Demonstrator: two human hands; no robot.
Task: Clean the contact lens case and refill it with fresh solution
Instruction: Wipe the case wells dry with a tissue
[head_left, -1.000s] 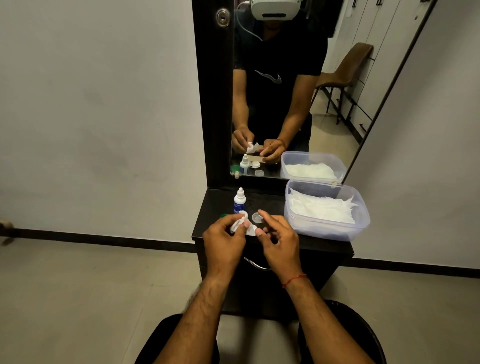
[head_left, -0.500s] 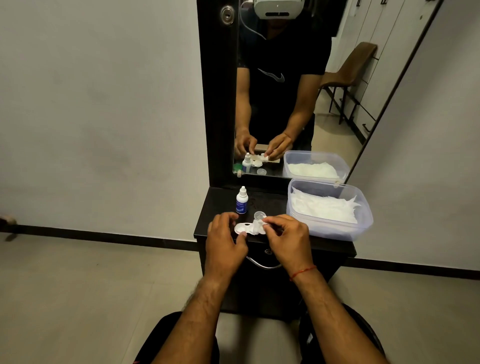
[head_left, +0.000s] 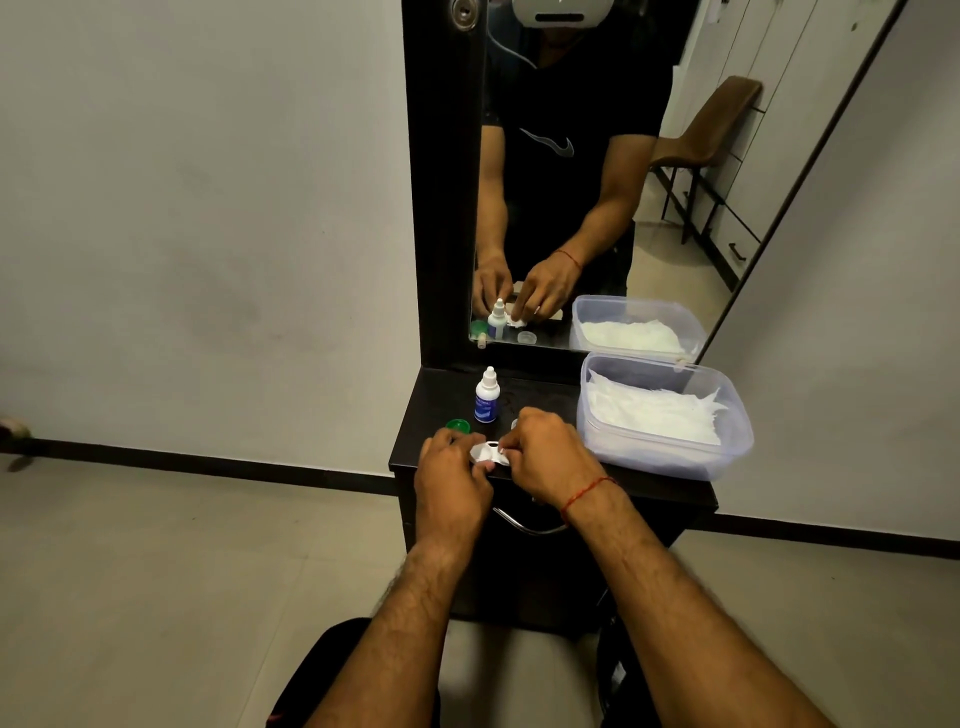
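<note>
Grip check: your left hand (head_left: 452, 478) clamps lens case (head_left: 491, 445) steady at near bench (head_left: 431, 400) edge; right hand (head_left: 550, 457) pinches tissue (head_left: 482, 457), likely wiping well dry.

My left hand (head_left: 452, 483) and right hand (head_left: 545, 457) cover most of the small white plastic lens case (head_left: 485, 453); behind the right knuckles a clear round cap (head_left: 514, 423) barely shows.

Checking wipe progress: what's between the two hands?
The white lens case and a tissue wad, pinched by left hand and right hand; the head view shows it.
</note>
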